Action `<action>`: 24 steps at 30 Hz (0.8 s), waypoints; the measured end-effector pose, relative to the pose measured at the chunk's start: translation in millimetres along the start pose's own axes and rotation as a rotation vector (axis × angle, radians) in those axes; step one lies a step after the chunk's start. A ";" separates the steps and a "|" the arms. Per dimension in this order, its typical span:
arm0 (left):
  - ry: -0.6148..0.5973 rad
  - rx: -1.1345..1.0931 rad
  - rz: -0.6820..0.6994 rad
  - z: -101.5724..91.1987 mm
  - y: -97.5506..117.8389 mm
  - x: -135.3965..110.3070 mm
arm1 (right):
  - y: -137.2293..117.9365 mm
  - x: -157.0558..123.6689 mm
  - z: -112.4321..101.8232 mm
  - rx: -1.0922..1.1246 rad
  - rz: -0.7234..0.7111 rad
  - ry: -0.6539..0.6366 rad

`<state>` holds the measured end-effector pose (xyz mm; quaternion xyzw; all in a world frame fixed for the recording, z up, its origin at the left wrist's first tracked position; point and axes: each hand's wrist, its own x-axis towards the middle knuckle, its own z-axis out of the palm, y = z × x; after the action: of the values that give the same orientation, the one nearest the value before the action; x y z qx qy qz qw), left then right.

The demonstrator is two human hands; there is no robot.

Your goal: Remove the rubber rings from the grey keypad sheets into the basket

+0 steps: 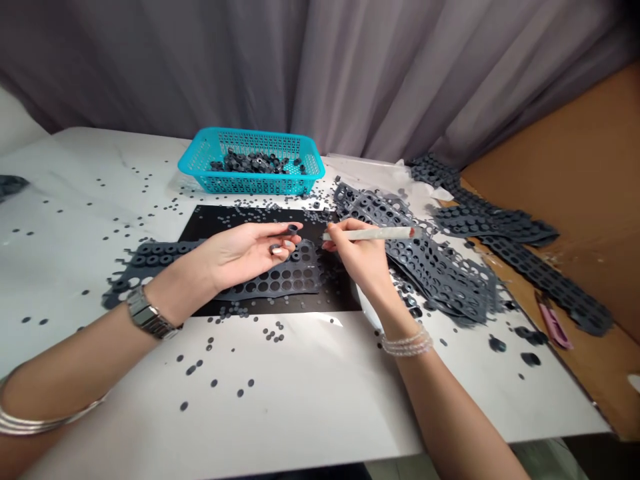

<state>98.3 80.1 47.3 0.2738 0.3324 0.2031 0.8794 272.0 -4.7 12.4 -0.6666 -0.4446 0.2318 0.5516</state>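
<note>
Between the thumb and fingers of my left hand [250, 252] is a small black rubber ring [293, 229]. A second dark ring [275, 249] shows at the curled fingers of the same hand. My right hand [357, 250] grips a white pen-like stick [383, 233] with a reddish end pointing right; its working tip is hidden by the fingers. Beneath my left hand lies a dark rubber sheet [273, 288] with rows of round holes, some rings still sitting in it at the left. That sheet rests on a black mat [330, 303].
A turquoise basket [250, 181] with many black rings stands at the back. More punched sheets [440, 280] are piled at the right, near pink-handled cutters [554, 323] beside a cardboard panel [575, 160]. Small black discs [214, 383] are scattered over the white table [310, 393].
</note>
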 end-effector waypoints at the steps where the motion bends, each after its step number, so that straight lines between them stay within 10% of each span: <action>1: 0.010 -0.011 0.003 1.1 -0.1 -0.7 | -0.4 -0.3 0.5 -0.002 0.002 -0.003; 8: 0.052 0.070 0.089 -0.5 -1.9 -1.7 | -4.8 -5.3 3.5 -0.082 -0.010 -0.141; 19: 0.201 1.604 0.532 -1.3 -17.2 -6.9 | -6.7 -9.0 3.7 -0.194 -0.049 -0.300; 24: 0.160 1.872 0.720 -5.3 -26.3 -2.5 | -6.2 -9.3 4.2 -0.183 -0.049 -0.298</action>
<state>97.5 60.4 28.9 0.9244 0.3138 0.1317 0.1720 262.0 -10.4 15.4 -0.6613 -0.5567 0.2732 0.4220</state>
